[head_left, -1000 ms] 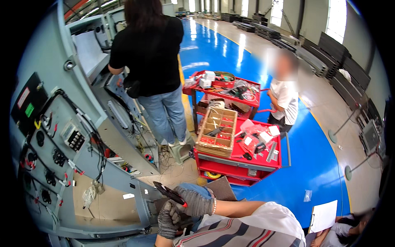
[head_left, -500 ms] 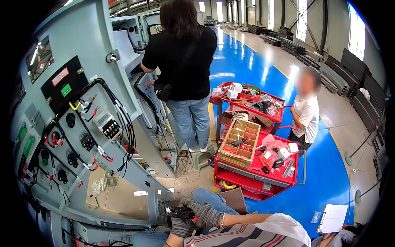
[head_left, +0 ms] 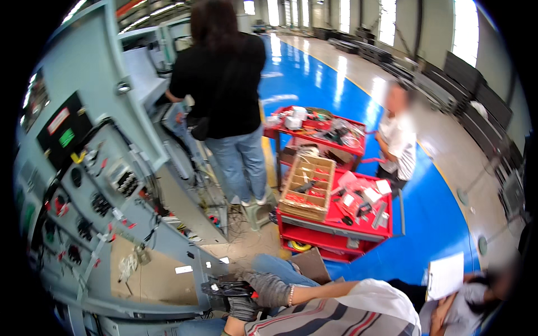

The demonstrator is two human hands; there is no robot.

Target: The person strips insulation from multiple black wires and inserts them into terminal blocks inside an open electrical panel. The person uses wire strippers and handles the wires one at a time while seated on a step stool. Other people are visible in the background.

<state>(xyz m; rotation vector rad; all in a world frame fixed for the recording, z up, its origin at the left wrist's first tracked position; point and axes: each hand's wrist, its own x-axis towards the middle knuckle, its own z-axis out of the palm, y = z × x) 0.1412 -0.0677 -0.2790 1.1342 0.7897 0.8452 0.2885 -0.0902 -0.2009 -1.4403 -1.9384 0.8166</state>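
Note:
Both my hands are close together at the bottom centre, in grey knitted gloves. Black-and-red pliers [head_left: 228, 289], which look like crimping pliers, lie across them with the head toward the cabinet. The fingers of my right hand [head_left: 269, 287] are wrapped round the handle end, where a red part shows. My left hand [head_left: 243, 307] is just below, against the pliers; its fingers are hidden behind them. Beside my hands stands an open grey cabinet door [head_left: 168, 246] carrying black cables [head_left: 131, 145], switches and red-tipped wire ends.
A person in black [head_left: 224, 84] stands on a stool [head_left: 259, 215] at the cabinet. Right of them are red tool carts [head_left: 342, 246] with a divided wooden box [head_left: 305, 210]. A person in white [head_left: 399, 143] stands beyond; another sits lower right near a clipboard [head_left: 446, 274].
The view has swung, so the cabinet, carts and people sit farther left and slightly tilted. The pliers remain at my hands. More of the seated person at lower right shows, with the clipboard raised.

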